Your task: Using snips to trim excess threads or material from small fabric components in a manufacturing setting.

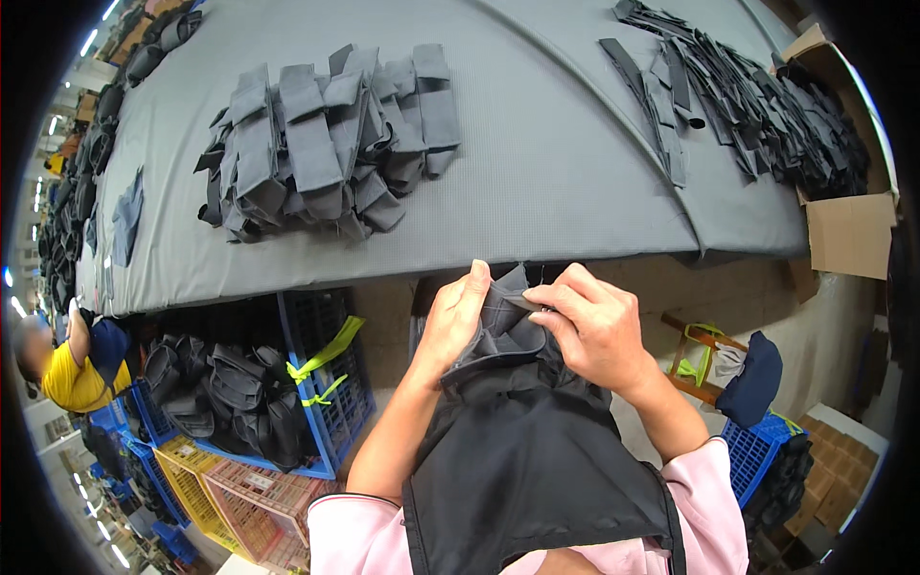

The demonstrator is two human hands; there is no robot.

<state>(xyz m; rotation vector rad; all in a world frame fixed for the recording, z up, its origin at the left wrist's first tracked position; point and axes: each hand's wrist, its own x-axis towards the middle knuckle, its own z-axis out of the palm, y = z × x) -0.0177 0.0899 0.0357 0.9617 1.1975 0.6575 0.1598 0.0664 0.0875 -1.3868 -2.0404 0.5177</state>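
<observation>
Close in front of my body, just below the table's near edge, I hold a dark grey sewn fabric piece (505,313). My left hand (452,324) is closed round its left side, the thumb pointing up. My right hand (596,324) pinches the upper right edge between thumb and fingers. Part of the piece is folded open between the hands, and its lower end merges with the black apron (537,460). On the table ahead lies a pile of similar grey fabric strips (311,134), folded and stacked.
The table (537,192) wears a grey cloth with a raised ridge. Dark strips (738,105) heap at the far right beside a cardboard box (851,235). Blue crate (326,383) with black bags (230,393) stands lower left; a stool (704,364) stands right. Another person (81,364) is far left.
</observation>
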